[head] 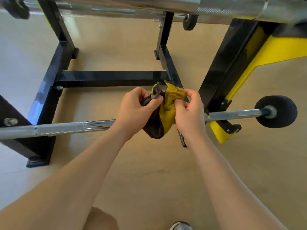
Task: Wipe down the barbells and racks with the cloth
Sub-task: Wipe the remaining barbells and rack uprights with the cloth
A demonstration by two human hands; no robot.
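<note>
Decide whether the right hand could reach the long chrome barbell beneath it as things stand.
Probably yes: the right hand is just over the long chrome barbell, nothing between; it and the left hand grip the yellow and black cloth.

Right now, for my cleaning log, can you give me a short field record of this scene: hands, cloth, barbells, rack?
left hand: grips the cloth's dark side
right hand: pinches the cloth's yellow side
cloth: yellow and black, bunched between both hands; contact with a bar cannot be told
lower barbell: chrome, low across the rack, black end weight on the right
upper barbell: chrome, blurred, at the top edge
rack: black frame, yellow side panel
</note>
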